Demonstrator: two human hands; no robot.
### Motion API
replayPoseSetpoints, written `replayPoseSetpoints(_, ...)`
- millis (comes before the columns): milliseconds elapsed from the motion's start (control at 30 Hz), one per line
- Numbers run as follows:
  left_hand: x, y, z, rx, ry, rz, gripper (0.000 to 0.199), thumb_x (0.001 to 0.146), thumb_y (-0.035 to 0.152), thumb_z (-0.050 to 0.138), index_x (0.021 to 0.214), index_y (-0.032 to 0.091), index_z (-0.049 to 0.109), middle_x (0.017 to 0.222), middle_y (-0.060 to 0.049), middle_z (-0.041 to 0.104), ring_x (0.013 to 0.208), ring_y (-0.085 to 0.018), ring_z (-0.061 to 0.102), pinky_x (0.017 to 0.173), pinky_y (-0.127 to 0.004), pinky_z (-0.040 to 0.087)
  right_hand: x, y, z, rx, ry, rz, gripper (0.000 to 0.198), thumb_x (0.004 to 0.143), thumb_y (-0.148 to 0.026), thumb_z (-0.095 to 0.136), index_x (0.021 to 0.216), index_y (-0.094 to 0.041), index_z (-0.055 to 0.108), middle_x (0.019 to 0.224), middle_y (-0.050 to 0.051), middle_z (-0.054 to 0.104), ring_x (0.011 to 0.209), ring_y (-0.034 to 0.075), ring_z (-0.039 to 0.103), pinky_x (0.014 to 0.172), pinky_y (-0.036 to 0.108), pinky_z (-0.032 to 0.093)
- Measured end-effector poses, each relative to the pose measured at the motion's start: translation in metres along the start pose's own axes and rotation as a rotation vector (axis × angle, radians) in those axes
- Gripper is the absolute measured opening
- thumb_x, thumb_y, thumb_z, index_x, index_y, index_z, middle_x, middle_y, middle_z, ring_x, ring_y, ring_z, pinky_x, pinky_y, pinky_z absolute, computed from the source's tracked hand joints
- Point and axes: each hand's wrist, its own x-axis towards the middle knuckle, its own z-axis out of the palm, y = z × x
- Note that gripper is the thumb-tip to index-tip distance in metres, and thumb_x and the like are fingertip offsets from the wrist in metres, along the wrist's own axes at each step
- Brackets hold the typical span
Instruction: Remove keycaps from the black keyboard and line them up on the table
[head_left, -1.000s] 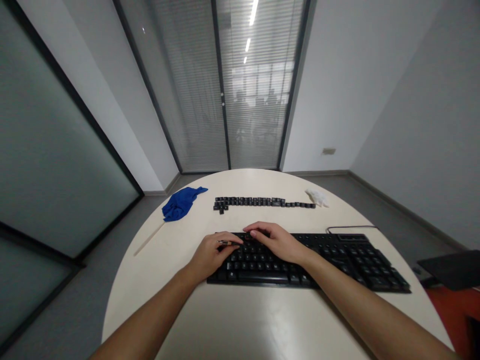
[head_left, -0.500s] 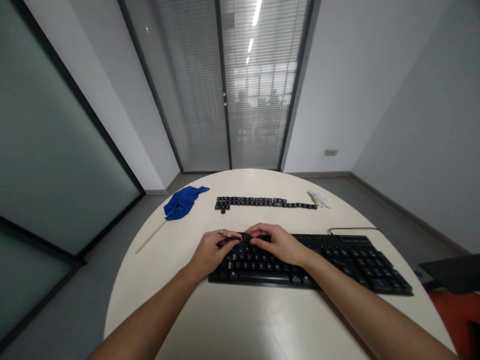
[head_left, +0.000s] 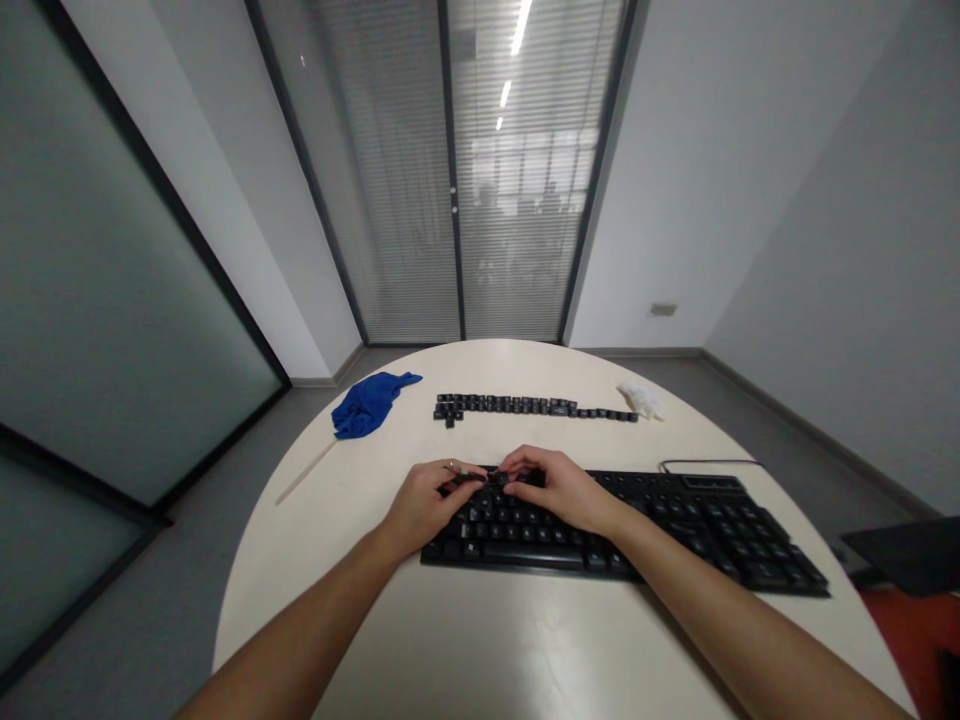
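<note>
A black keyboard (head_left: 551, 555) lies across the white table in front of me. My left hand (head_left: 427, 505) is at its back left part, with thumb and fingers closed on a thin dark, partly shiny tool (head_left: 466, 472) that points right; its exact kind is too small to tell. Just right of it, my right hand (head_left: 559, 488) arches over the upper rows of keys. Its thumb and fingertips come together around a small black keycap (head_left: 499, 478), close to the tool's tip. The fingers hide some of the keys beneath them.
Loose black keycaps (head_left: 517, 404) stand in rows behind the keyboard. A blue cloth (head_left: 367, 405) with a pale stick (head_left: 306, 473) lies at the left, a crumpled white item (head_left: 641, 401) at the back right. The keyboard's cable (head_left: 709, 461) runs off right over the round table (head_left: 480, 640).
The right fingertips have shifted slightly and show more of the small keycap between them. My left hand keeps its hold on the tool. The whole view has moved a little.
</note>
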Motion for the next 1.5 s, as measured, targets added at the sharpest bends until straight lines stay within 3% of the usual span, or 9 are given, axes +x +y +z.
replayPoseSetpoints(467,-0.002,-0.005,-0.005,0.056,-0.044,0.062,0.015,0.087,0.024,0.062,0.095,0.02,0.074,0.09,-0.003,0.077,0.074,-0.015,0.07,0.068,-0.025,0.055,0.001,-0.005,0.001,-0.1,0.029,-0.001,0.021,0.084,-0.028,0.064,0.103,-0.019,0.068,0.095,0.005,0.072,0.09,0.018,0.065,0.086,0.032,0.05)
replayPoseSetpoints(667,-0.001,-0.008,-0.01,0.057,-0.042,0.063,0.014,0.086,0.022,0.063,0.093,0.019,0.075,0.09,-0.004,0.077,0.075,-0.016,0.07,0.071,-0.026,0.056,0.009,-0.014,0.002,-0.252,0.036,0.047,0.018,0.084,-0.023,0.063,0.1,-0.019,0.068,0.085,0.002,0.073,0.08,0.017,0.067,0.076,0.028,0.049)
replayPoseSetpoints(900,-0.002,-0.011,-0.012,0.032,-0.049,0.057,0.014,0.086,0.021,0.063,0.092,0.019,0.075,0.091,-0.004,0.077,0.078,-0.016,0.071,0.072,-0.026,0.056,0.046,-0.009,0.0,-0.555,0.099,0.033,0.019,0.086,-0.026,0.062,0.101,-0.022,0.072,0.087,0.002,0.073,0.076,0.016,0.066,0.072,0.025,0.046)
replayPoseSetpoints(1033,-0.002,-0.012,-0.012,0.056,-0.041,0.078,0.014,0.086,0.023,0.063,0.093,0.019,0.075,0.09,-0.004,0.077,0.076,-0.016,0.071,0.072,-0.027,0.056,0.072,-0.002,0.004,-0.735,0.123,0.148,0.022,0.087,-0.025,0.06,0.106,-0.023,0.07,0.092,0.001,0.074,0.082,0.015,0.067,0.073,0.022,0.046)
replayPoseSetpoints(1233,-0.001,-0.011,-0.013,0.05,-0.05,0.072,0.015,0.086,0.022,0.062,0.092,0.019,0.075,0.091,-0.004,0.077,0.077,-0.016,0.071,0.072,-0.026,0.056,0.097,0.009,0.016,-0.862,0.153,0.241,0.022,0.084,-0.024,0.059,0.104,-0.024,0.069,0.097,0.004,0.074,0.092,0.022,0.067,0.078,0.029,0.047)
replayPoseSetpoints(1500,-0.001,-0.013,-0.012,0.046,-0.05,0.053,0.014,0.086,0.023,0.062,0.093,0.02,0.075,0.089,-0.004,0.077,0.075,-0.016,0.071,0.07,-0.026,0.056,0.118,0.013,0.023,-0.949,0.159,0.244,0.023,0.09,-0.028,0.054,0.109,-0.026,0.066,0.104,0.007,0.072,0.098,0.024,0.065,0.083,0.032,0.046)
